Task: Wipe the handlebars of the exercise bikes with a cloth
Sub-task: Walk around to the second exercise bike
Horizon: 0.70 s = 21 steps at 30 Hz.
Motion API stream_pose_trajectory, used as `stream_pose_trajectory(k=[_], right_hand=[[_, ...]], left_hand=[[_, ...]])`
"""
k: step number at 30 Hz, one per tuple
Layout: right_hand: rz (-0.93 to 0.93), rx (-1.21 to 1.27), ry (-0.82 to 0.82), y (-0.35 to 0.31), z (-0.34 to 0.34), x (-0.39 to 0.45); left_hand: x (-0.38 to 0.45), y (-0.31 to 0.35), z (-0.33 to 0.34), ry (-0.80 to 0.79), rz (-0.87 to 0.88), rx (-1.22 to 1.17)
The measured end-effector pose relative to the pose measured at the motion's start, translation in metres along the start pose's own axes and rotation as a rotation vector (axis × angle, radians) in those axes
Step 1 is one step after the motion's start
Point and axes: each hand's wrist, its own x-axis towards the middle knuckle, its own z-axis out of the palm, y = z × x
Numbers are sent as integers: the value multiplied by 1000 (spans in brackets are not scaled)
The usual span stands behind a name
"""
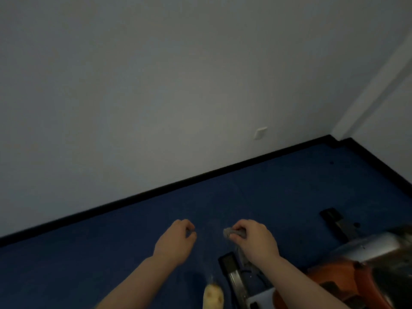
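Cloth point(231, 233) is seen as a small grey wad pinched in the curled fingers of the right hand point(254, 239); whether it stretches across to the left hand point(176, 239) cannot be told through the blur. The left hand's fingers are curled narrow, perhaps on a corner. Both hands are held out over the blue floor point(89, 253), probably to spread the cloth. The exercise bike point(361, 264) stands at far right, handlebars not visible

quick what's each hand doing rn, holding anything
Left hand: fingers curled shut, pinching something small and bluish; too blurred to tell what.
Right hand: closed on a bunched grey cloth.
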Motion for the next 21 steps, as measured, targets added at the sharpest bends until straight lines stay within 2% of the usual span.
stream_pose_trajectory(k=[5,12,21], right_hand=[[54,24,41,-5,-28,57],[197,78,148,-24,-44,131],[461,244,403,-67,-53,202]], left_hand=[[78,34,-18,-40,111,5],[183,49,-39,-167,238,33],[326,82,-93,-313,456,154]])
